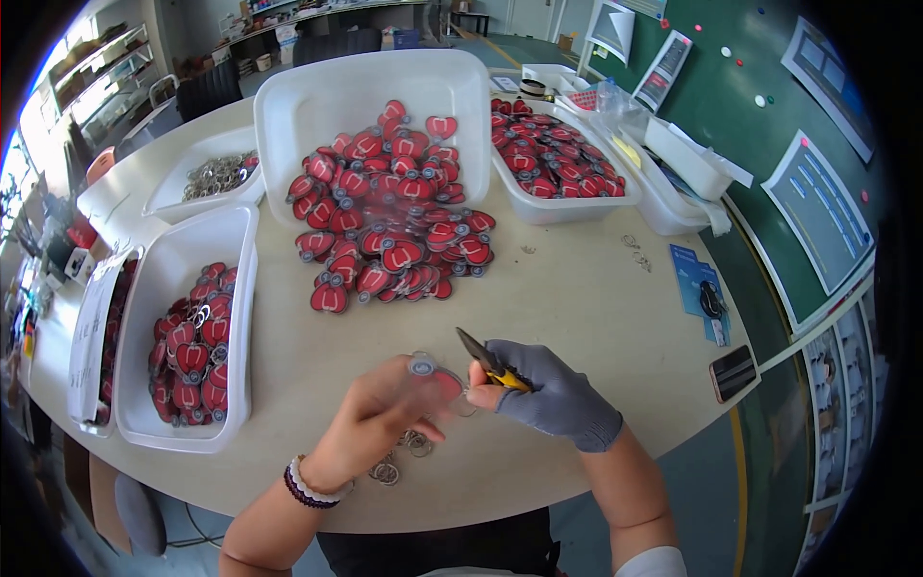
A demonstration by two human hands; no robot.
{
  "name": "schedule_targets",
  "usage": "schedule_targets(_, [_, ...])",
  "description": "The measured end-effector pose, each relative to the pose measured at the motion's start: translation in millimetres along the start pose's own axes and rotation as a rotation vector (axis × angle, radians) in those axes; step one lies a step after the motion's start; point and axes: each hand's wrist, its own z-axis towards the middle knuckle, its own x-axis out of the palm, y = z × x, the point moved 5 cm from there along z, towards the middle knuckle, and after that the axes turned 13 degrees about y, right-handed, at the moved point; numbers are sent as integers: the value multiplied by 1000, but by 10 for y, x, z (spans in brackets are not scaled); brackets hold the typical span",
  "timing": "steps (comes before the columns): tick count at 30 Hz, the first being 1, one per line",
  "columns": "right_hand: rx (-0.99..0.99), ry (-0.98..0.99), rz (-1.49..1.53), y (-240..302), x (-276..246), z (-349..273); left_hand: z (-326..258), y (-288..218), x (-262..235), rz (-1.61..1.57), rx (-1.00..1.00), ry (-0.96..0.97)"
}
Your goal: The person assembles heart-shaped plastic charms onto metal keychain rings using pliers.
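Note:
My left hand [380, 413], with a bead bracelet [312, 489] at the wrist, is closed on a red plastic tag [444, 383] with a small round grey end. Motion blurs the fingers and the tag. Beside it my right hand [546, 385], in a grey fingerless glove, grips a pair of pliers [488, 358] with yellow handles, jaws pointing up and left. A thin metal ring [468, 412] shows near the right fingertips; I cannot tell what holds it. Loose split rings [385, 471] lie on the table just below the left hand.
Farther back, a pile of red tags [399, 260] spills from a tipped white bin [375, 82]. Other white bins of tags stand left [245, 327] and right [567, 210]. A tray [163, 197] holds metal rings. A phone [734, 373] and blue cards [687, 279] lie right.

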Motion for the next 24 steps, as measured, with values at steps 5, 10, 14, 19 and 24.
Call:
schedule_targets(5, [-3, -31, -8, 10, 111, 18, -32, 27, -44, -216, 111, -140])
schedule_targets(10, [-48, -119, 75, -33, 140, 47, -46, 64, -3, -391, 169, -107])
schedule_targets(14, [-17, -127, 97, -67, 122, 60, -51, 81, 81, -425, 157, -141])
schedule_targets(19, [-3, -92, 38, -58, 116, 60, -60, 89, 93, -362, 201, -124])
schedule_targets(24, [12, -72, 115, -44, 100, 15, -92, 66, 54, -291, 185, -38])
